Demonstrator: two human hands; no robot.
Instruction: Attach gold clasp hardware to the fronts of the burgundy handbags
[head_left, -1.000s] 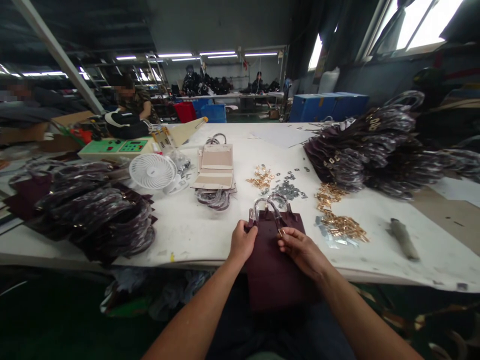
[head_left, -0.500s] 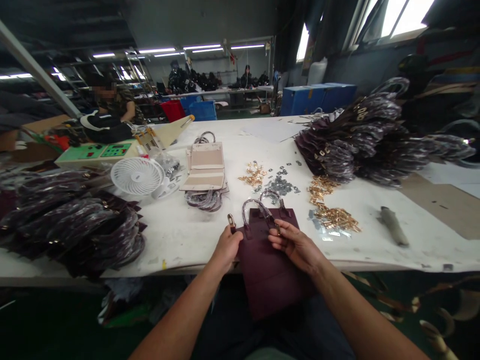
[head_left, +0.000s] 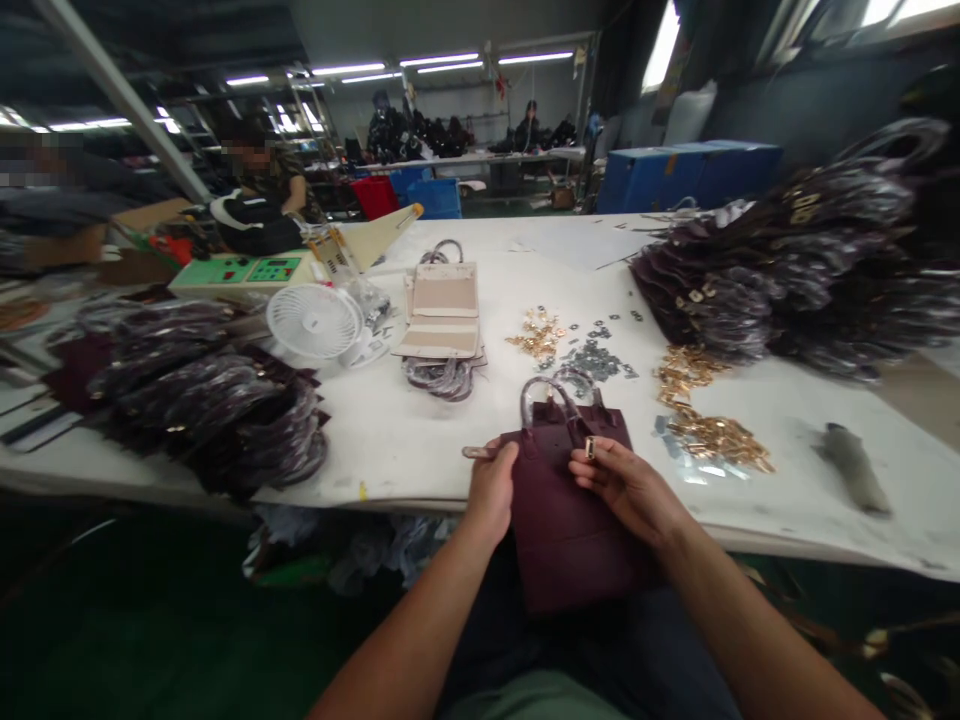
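A dark maroon handbag [head_left: 570,545] with plastic-wrapped handles [head_left: 546,388] rests upright against my lap at the table's front edge. My left hand [head_left: 491,492] is closed at the bag's upper left side, and a narrow strap end [head_left: 477,453] pokes out leftward above its fingers. Between the thumb and fingers of my right hand [head_left: 634,485] is a small gold metal clasp [head_left: 590,447], held just in front of the bag's top right. How far the left fingers wrap the bag's edge is hidden.
Gold fittings [head_left: 716,440] and grey metal plates [head_left: 596,362] lie in loose piles beyond the bag. Heaped maroon bags [head_left: 217,400] stand left, with more [head_left: 795,270] at right. A white fan [head_left: 315,320], beige-lined pieces [head_left: 442,310] and a grey roll [head_left: 856,468] are on the table. A person sits back left.
My view has swung left, so the scene sits further right. The strap end at my left hand has tipped from upright to pointing left. The clasp in my right hand has turned.
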